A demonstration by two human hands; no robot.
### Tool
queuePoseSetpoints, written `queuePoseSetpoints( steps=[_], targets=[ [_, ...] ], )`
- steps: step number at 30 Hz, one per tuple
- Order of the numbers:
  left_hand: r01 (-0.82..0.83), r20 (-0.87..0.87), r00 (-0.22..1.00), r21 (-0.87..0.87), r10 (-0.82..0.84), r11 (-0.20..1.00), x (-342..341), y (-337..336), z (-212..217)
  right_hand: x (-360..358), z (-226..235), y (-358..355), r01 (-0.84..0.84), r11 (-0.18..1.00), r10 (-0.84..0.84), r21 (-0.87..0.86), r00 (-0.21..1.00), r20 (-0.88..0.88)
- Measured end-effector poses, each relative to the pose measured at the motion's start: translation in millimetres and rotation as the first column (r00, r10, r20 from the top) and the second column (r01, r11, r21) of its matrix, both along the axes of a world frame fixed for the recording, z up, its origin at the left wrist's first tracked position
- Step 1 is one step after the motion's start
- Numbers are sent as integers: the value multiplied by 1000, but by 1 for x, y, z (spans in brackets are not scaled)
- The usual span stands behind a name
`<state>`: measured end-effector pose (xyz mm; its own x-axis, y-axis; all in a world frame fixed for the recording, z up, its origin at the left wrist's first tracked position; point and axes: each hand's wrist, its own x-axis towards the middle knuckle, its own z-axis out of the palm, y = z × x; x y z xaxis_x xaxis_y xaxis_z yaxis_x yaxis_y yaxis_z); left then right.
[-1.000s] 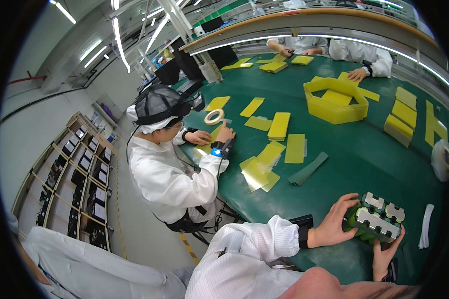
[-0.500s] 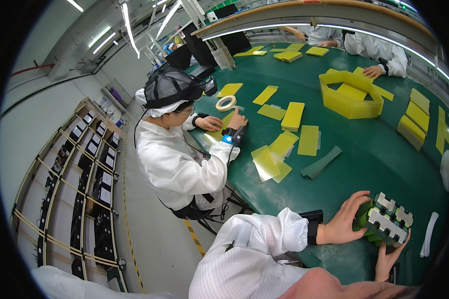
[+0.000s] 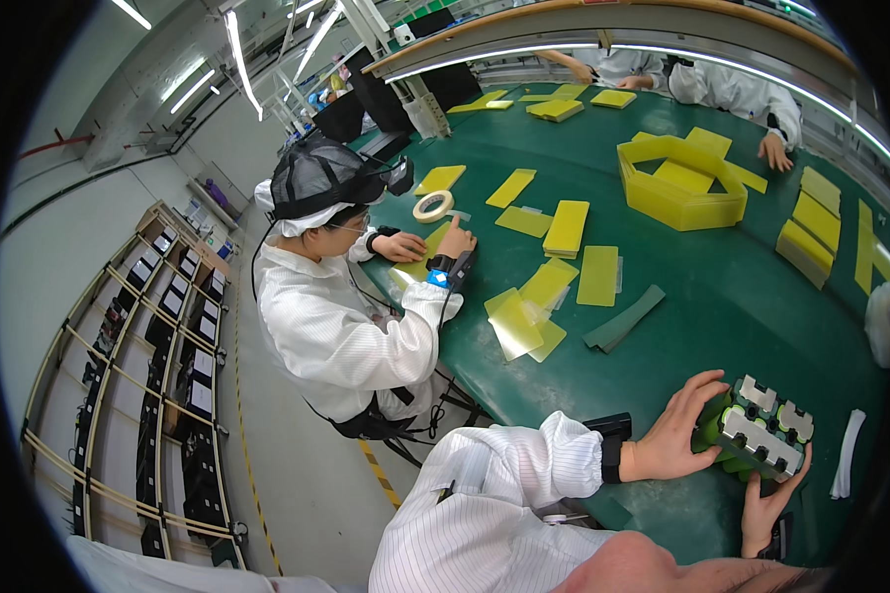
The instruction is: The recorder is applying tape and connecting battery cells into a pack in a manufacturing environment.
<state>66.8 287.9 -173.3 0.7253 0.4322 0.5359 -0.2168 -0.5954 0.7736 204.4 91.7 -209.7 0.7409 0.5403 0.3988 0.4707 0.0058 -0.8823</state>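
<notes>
A battery pack (image 3: 764, 442) of green cells with silvery metal plates across its top sits at the right, close to me. My left hand (image 3: 674, 437) grips its left side, thumb in front and fingers stretched along the far corner. Against the near right side curls my right hand (image 3: 773, 506), partly hidden below the pack. The pack's underside is out of sight, so I cannot tell whether it touches the table.
The green table (image 3: 524, 390) bears yellow sheets (image 3: 566, 229), a yellow hexagonal frame (image 3: 677, 203), a tape roll (image 3: 432, 207), a dark green strip (image 3: 624, 319) and white strips (image 3: 847, 455). A co-worker (image 3: 351, 306) handles a sheet at left; other people's hands are across the table.
The whole scene has shifted slightly left in view. Across the table, a co-worker's hand has come off the yellow sheets by the frame. Both my hands keep their hold on the battery pack.
</notes>
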Motion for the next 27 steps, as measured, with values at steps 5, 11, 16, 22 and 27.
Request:
queuePoseSetpoints(
  steps=[5, 11, 16, 22, 27],
  targets=[
    [29, 26, 999, -11, -28, 1000, 1, 1, 0, 0, 1, -1, -1, 1000, 1, -10, 1000, -17],
    [47, 44, 998, -17, -47, 999, 1, 1, 0, 0, 1, -1, -11, 1000, 11, 8, 999, -38],
    [71, 67, 995, -7, -70, 997, 3, 3, -1, 3, -2, 1, -14, 1000, 13, -6, 998, -59],
    [80, 107, 991, 20, -81, 997, 2, 1, -1, 0, 4, 5, -59, 995, 60, 78, 998, -19],
    [65, 126, 990, 29, -68, 997, 3, 0, -2, -1, 9, 7, -45, 998, 42, 48, 998, 54]
  ],
)
